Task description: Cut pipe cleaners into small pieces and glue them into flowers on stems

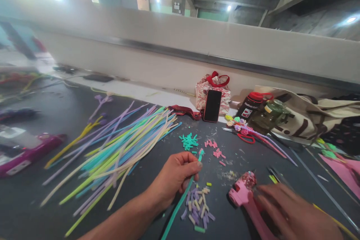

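My left hand [178,172] is closed in a pinch around a long teal-green stick [178,206]. The stick slants down toward the lower edge, and a small pink bit shows at its upper tip. To the right lies a pink tool with a long handle [249,202] and a shiny, see-through part on its head; its exact kind is unclear. My right hand [292,210] is beside this tool, blurred by motion, so its grip cannot be made out. Short cut pieces lie near my left hand: green [189,141], pink [211,144], and purple and cream ones [199,204].
Many long pastel sticks [120,150] are spread at left. A purple device [30,153] lies farther left. At the back stand a phone [212,105], a patterned bag [200,92], a black bottle [249,107] and a green jug [268,116]. Red-handled scissors [246,138] lie near finished-looking flowers [239,123].
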`<state>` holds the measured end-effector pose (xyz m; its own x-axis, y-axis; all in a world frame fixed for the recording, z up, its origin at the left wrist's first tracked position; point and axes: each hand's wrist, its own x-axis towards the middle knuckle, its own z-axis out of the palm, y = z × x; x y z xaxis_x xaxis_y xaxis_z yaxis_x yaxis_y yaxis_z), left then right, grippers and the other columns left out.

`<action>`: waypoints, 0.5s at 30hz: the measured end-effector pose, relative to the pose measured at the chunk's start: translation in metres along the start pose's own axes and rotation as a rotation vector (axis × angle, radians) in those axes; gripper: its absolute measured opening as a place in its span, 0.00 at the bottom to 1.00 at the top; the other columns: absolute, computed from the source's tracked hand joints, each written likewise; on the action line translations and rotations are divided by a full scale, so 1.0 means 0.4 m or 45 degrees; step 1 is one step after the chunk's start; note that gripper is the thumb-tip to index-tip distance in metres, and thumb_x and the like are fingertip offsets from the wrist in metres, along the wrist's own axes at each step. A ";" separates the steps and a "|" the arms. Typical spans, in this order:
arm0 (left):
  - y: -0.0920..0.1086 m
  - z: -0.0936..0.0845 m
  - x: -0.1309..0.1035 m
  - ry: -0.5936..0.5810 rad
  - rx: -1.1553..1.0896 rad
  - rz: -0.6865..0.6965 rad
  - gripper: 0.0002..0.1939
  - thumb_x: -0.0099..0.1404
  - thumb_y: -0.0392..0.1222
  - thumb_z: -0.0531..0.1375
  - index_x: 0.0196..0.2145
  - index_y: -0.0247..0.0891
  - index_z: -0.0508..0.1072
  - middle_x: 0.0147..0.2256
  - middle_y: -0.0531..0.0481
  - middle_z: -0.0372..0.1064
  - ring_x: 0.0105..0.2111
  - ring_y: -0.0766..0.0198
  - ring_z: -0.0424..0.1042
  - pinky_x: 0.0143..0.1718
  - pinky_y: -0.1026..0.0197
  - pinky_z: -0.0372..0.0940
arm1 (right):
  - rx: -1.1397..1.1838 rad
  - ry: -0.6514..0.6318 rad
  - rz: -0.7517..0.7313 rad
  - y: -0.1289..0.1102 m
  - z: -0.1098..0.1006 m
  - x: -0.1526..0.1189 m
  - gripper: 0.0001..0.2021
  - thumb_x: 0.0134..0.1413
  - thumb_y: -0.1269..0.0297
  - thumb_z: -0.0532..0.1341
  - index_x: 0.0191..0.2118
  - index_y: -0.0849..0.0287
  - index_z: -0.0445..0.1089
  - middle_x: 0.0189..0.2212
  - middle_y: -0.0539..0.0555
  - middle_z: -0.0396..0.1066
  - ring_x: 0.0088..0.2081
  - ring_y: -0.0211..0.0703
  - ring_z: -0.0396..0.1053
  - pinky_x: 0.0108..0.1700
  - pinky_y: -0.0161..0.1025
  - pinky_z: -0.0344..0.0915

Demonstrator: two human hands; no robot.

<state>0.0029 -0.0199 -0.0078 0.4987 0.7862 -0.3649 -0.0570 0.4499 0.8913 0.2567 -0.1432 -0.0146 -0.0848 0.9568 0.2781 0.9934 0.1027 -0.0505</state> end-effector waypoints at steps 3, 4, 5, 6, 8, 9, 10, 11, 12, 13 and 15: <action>-0.005 -0.001 0.002 -0.009 0.011 0.002 0.13 0.50 0.46 0.61 0.23 0.36 0.62 0.16 0.58 0.63 0.09 0.80 0.47 0.11 0.72 0.40 | 0.116 -0.219 0.003 0.011 -0.018 0.120 0.13 0.57 0.61 0.48 0.33 0.52 0.70 0.30 0.51 0.71 0.30 0.41 0.70 0.31 0.35 0.65; -0.005 -0.002 0.003 -0.009 0.012 0.000 0.12 0.50 0.46 0.60 0.23 0.36 0.62 0.16 0.58 0.63 0.09 0.80 0.47 0.11 0.72 0.40 | 0.131 -0.304 -0.019 0.014 -0.013 0.165 0.12 0.56 0.63 0.49 0.32 0.53 0.70 0.29 0.51 0.71 0.30 0.42 0.70 0.32 0.36 0.63; -0.006 -0.003 0.004 -0.006 0.015 -0.004 0.12 0.50 0.46 0.60 0.23 0.36 0.62 0.16 0.58 0.63 0.09 0.80 0.47 0.11 0.73 0.40 | 0.142 -0.352 -0.036 0.017 -0.004 0.207 0.12 0.55 0.65 0.50 0.31 0.54 0.70 0.29 0.51 0.71 0.31 0.43 0.69 0.34 0.36 0.62; -0.006 -0.003 0.005 -0.002 0.018 -0.012 0.12 0.50 0.46 0.60 0.24 0.36 0.62 0.16 0.58 0.63 0.09 0.80 0.47 0.11 0.73 0.40 | 0.157 -0.380 -0.055 0.018 0.009 0.246 0.11 0.53 0.67 0.51 0.31 0.55 0.71 0.29 0.51 0.71 0.32 0.42 0.69 0.34 0.36 0.61; -0.004 -0.003 0.006 0.008 0.024 -0.032 0.13 0.50 0.47 0.60 0.23 0.36 0.62 0.16 0.58 0.63 0.09 0.80 0.47 0.11 0.72 0.40 | 0.175 -0.405 -0.075 0.016 0.039 0.306 0.10 0.52 0.68 0.53 0.32 0.56 0.71 0.30 0.50 0.72 0.32 0.42 0.69 0.33 0.34 0.60; -0.003 -0.002 0.007 0.014 0.026 -0.045 0.13 0.50 0.47 0.61 0.23 0.36 0.62 0.15 0.58 0.62 0.09 0.80 0.47 0.11 0.72 0.40 | 0.182 -0.421 -0.086 0.014 0.054 0.328 0.10 0.51 0.69 0.53 0.32 0.56 0.72 0.30 0.50 0.72 0.32 0.41 0.69 0.33 0.34 0.60; -0.001 0.000 0.007 0.017 0.030 -0.060 0.13 0.49 0.46 0.61 0.23 0.36 0.62 0.15 0.58 0.62 0.09 0.80 0.46 0.11 0.72 0.40 | 0.186 -0.437 -0.095 0.010 0.067 0.344 0.10 0.50 0.69 0.53 0.32 0.56 0.72 0.30 0.50 0.73 0.32 0.41 0.69 0.32 0.33 0.59; 0.001 0.001 0.007 0.016 0.034 -0.073 0.13 0.49 0.46 0.60 0.22 0.36 0.61 0.15 0.58 0.62 0.09 0.80 0.46 0.10 0.73 0.40 | 0.190 -0.454 -0.102 0.006 0.077 0.356 0.10 0.50 0.70 0.54 0.31 0.56 0.73 0.30 0.50 0.73 0.32 0.41 0.69 0.32 0.33 0.59; 0.003 0.003 0.007 0.014 0.038 -0.085 0.12 0.50 0.46 0.60 0.22 0.36 0.61 0.14 0.58 0.62 0.09 0.80 0.46 0.10 0.73 0.40 | 0.191 -0.469 -0.105 0.002 0.085 0.364 0.10 0.49 0.70 0.54 0.31 0.56 0.73 0.30 0.50 0.73 0.32 0.41 0.69 0.32 0.33 0.58; 0.004 0.004 0.006 0.012 0.039 -0.093 0.12 0.50 0.45 0.60 0.22 0.36 0.61 0.14 0.58 0.62 0.08 0.80 0.46 0.10 0.73 0.40 | 0.191 -0.482 -0.104 -0.001 0.090 0.369 0.10 0.48 0.70 0.55 0.31 0.56 0.73 0.30 0.50 0.73 0.32 0.41 0.69 0.31 0.33 0.58; 0.006 0.005 0.005 0.004 0.028 -0.102 0.11 0.50 0.44 0.60 0.22 0.36 0.61 0.14 0.58 0.62 0.09 0.80 0.46 0.10 0.73 0.40 | 0.189 -0.501 -0.095 -0.006 0.093 0.376 0.09 0.47 0.69 0.56 0.31 0.56 0.73 0.30 0.50 0.73 0.31 0.41 0.68 0.30 0.33 0.57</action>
<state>0.0055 -0.0179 -0.0058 0.4984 0.7494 -0.4360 0.0017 0.5020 0.8649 0.2386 0.0104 -0.0083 -0.2074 0.9732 -0.0993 0.9640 0.1861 -0.1897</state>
